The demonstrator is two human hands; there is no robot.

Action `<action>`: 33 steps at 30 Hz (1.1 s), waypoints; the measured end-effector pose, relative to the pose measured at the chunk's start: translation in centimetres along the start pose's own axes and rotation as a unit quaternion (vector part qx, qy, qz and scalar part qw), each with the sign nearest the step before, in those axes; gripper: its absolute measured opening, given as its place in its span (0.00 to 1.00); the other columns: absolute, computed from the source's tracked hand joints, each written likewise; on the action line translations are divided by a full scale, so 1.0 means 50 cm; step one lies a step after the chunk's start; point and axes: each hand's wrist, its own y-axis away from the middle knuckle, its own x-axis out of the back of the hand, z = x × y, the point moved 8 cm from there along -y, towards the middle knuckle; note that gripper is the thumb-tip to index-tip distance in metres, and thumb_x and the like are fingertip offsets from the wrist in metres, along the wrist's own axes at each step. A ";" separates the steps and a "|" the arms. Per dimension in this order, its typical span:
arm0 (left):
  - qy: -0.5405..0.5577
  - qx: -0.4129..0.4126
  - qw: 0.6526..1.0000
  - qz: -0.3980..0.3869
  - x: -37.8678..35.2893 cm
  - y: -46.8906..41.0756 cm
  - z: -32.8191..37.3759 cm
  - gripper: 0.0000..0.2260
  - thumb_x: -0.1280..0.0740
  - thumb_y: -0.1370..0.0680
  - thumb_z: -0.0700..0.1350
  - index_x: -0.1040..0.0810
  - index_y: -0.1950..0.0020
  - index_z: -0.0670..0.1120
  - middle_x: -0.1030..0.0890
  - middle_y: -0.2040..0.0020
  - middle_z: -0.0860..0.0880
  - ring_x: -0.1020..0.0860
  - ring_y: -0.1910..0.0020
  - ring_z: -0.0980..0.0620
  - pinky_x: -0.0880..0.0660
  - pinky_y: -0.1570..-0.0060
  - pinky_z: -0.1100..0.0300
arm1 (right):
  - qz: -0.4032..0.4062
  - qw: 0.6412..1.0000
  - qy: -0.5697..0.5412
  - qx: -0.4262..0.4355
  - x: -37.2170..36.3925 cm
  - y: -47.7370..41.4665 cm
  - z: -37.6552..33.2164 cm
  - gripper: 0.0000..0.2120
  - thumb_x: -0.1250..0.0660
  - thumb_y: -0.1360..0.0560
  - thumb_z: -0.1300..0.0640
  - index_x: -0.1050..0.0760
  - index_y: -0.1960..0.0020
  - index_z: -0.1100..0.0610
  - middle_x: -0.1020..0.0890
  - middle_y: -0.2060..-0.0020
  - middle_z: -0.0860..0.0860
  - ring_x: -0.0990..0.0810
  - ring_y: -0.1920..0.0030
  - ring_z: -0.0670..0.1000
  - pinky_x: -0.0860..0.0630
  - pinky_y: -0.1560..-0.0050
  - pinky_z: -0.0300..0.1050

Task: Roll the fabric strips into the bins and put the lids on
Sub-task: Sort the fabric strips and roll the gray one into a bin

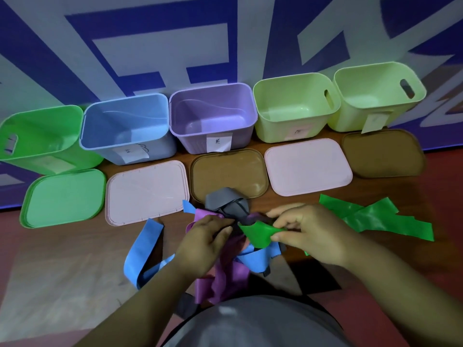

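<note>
A tangle of fabric strips lies in front of me: blue strip, purple strip, grey strip and green strip. My right hand pinches one end of the green strip, which trails off to the right. My left hand presses on the pile, fingers closed on the purple fabric. Along the wall stand several open bins: green bin, blue bin, purple bin and two pale green bins. Nothing is visible in them.
Lids lie flat in a row in front of the bins: green lid, pink lid, brown lid, pink lid, brown lid. A blue and white wall rises right behind the bins. My grey clothing fills the bottom edge.
</note>
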 end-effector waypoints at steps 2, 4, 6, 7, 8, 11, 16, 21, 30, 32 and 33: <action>0.021 0.017 1.000 0.016 0.003 -0.002 0.012 0.13 0.38 0.17 0.50 0.20 0.35 0.52 0.19 0.41 0.55 0.26 0.42 0.64 0.37 0.41 0.78 | 0.001 1.000 -0.021 -0.021 0.022 0.008 -0.009 0.05 0.24 0.29 0.55 0.16 0.57 0.45 0.15 0.52 0.42 0.17 0.52 0.38 0.20 0.45 0.44; 0.071 0.051 0.996 0.034 0.005 -0.001 0.023 0.13 0.39 0.17 0.49 0.20 0.35 0.52 0.19 0.41 0.55 0.25 0.41 0.65 0.34 0.41 0.76 | -0.004 0.999 -0.040 -0.032 0.046 0.020 -0.023 0.05 0.25 0.28 0.55 0.17 0.55 0.46 0.14 0.60 0.44 0.15 0.57 0.44 0.19 0.48 0.51; 0.115 0.065 0.989 0.059 0.007 -0.003 0.047 0.12 0.39 0.17 0.49 0.20 0.36 0.52 0.18 0.41 0.56 0.25 0.40 0.65 0.30 0.38 0.70 | 0.011 0.998 -0.054 -0.024 0.077 0.031 -0.037 0.04 0.25 0.28 0.56 0.16 0.55 0.48 0.14 0.63 0.47 0.15 0.60 0.49 0.19 0.50 0.53; 0.136 0.063 0.987 0.060 0.004 -0.007 0.066 0.12 0.39 0.17 0.49 0.20 0.37 0.53 0.18 0.41 0.57 0.24 0.40 0.65 0.29 0.37 0.67 | 0.024 0.998 -0.054 -0.018 0.093 0.036 -0.040 0.04 0.25 0.28 0.56 0.16 0.54 0.48 0.14 0.64 0.49 0.15 0.61 0.51 0.19 0.52 0.54; 0.157 0.053 0.984 0.057 -0.001 -0.011 0.090 0.12 0.40 0.17 0.48 0.21 0.37 0.54 0.18 0.41 0.59 0.24 0.39 0.64 0.29 0.36 0.65 | 0.039 0.998 -0.054 -0.016 0.107 0.041 -0.039 0.05 0.25 0.28 0.56 0.17 0.54 0.48 0.15 0.65 0.50 0.15 0.62 0.53 0.19 0.54 0.53; 0.211 0.003 0.977 0.024 -0.033 -0.028 0.168 0.13 0.40 0.16 0.47 0.22 0.35 0.55 0.20 0.38 0.61 0.25 0.35 0.62 0.31 0.34 0.66 | 0.075 0.996 -0.051 -0.022 0.142 0.056 -0.015 0.08 0.24 0.28 0.58 0.18 0.56 0.46 0.17 0.67 0.49 0.17 0.65 0.52 0.21 0.61 0.49; 0.264 -0.010 0.964 -0.034 -0.130 -0.068 0.259 0.14 0.39 0.17 0.48 0.23 0.32 0.50 0.19 0.36 0.54 0.23 0.35 0.55 0.28 0.35 0.56 | 0.095 0.994 -0.008 -0.045 0.194 0.097 0.053 0.10 0.25 0.28 0.55 0.20 0.58 0.40 0.15 0.63 0.39 0.17 0.63 0.41 0.21 0.56 0.45; 0.292 0.017 0.953 -0.078 -0.245 -0.112 0.325 0.13 0.36 0.18 0.44 0.22 0.34 0.49 0.17 0.39 0.50 0.20 0.38 0.53 0.25 0.37 0.53 | 0.142 0.977 0.125 -0.098 0.279 0.155 0.165 0.08 0.28 0.27 0.48 0.18 0.48 0.43 0.14 0.55 0.43 0.17 0.54 0.43 0.21 0.51 0.45; 0.066 -0.023 0.995 -0.067 -0.319 -0.139 0.338 0.10 0.35 0.20 0.49 0.21 0.39 0.54 0.17 0.46 0.59 0.19 0.45 0.62 0.23 0.42 0.55 | 0.123 0.952 0.222 -0.171 0.290 0.203 0.363 0.22 0.30 0.26 0.47 0.24 0.34 0.50 0.19 0.40 0.52 0.22 0.39 0.53 0.28 0.43 0.41; -0.032 -0.036 0.998 -0.028 -0.290 -0.121 0.319 0.09 0.36 0.21 0.50 0.23 0.41 0.58 0.18 0.49 0.61 0.20 0.49 0.60 0.23 0.47 0.56 | 0.061 0.955 0.224 -0.182 0.247 0.197 0.387 0.29 0.32 0.25 0.44 0.31 0.27 0.51 0.28 0.28 0.52 0.30 0.28 0.52 0.31 0.31 0.45; -0.080 -0.029 0.996 -0.011 -0.275 -0.108 0.301 0.10 0.36 0.22 0.53 0.25 0.41 0.59 0.18 0.49 0.59 0.21 0.49 0.57 0.23 0.48 0.55 | 0.046 0.955 0.227 -0.187 0.231 0.194 0.392 0.30 0.34 0.24 0.42 0.33 0.26 0.51 0.31 0.26 0.52 0.33 0.27 0.51 0.33 0.29 0.46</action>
